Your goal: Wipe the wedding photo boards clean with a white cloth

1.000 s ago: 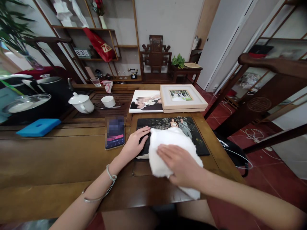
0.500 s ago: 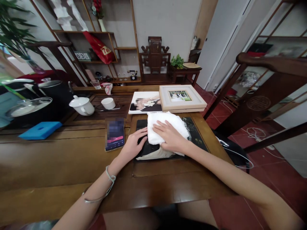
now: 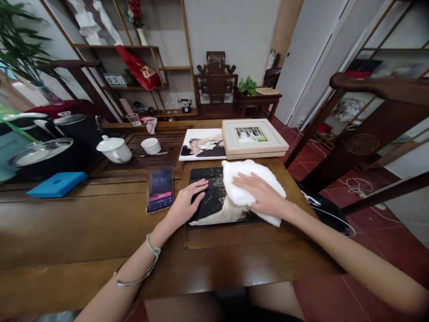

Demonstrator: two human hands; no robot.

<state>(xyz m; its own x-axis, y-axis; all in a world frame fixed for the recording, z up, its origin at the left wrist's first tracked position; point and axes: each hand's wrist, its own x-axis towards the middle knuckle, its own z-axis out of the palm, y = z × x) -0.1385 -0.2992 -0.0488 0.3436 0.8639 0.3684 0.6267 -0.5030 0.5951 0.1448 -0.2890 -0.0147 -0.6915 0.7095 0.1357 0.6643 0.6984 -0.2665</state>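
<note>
Shelves [image 3: 134, 46] and a carved dark chair [image 3: 216, 82] line the far wall; in front of you there's a brown wooden table [image 3: 83, 228], and your bit of it is the corner end; dark photo panel [image 3: 214, 190] lies flat right in front of you, long edge facing you, which I'd guess puts all of it within easy reach; a pale dress hem shows along its lower part, while much of its right half is under the white cloth [image 3: 250, 167].

Your left hand [image 3: 186, 203] rests at the panel's left edge, fingers straight and close together on the surface, thumb a bit apart, nothing pinched; looks to me like a light brace against sliding; your right hand [image 3: 261, 194] lies flat on top of the cloth, fingers stretched out and fairly close, so probably pressing rather than clutching; can't tell if the thumb hooks any fabric.

Phone [image 3: 161, 190] sits left of the panel, just beside your left hand, screen up, maybe so you can glance at it; behind the panel a white-edged picture [image 3: 201, 145] and a pale framed photo [image 3: 231, 132] sit side by side, likely pushed back for working space; lidded white pot [image 3: 114, 150] and small white cup [image 3: 150, 146] are off left, well away from the cloth.
</note>
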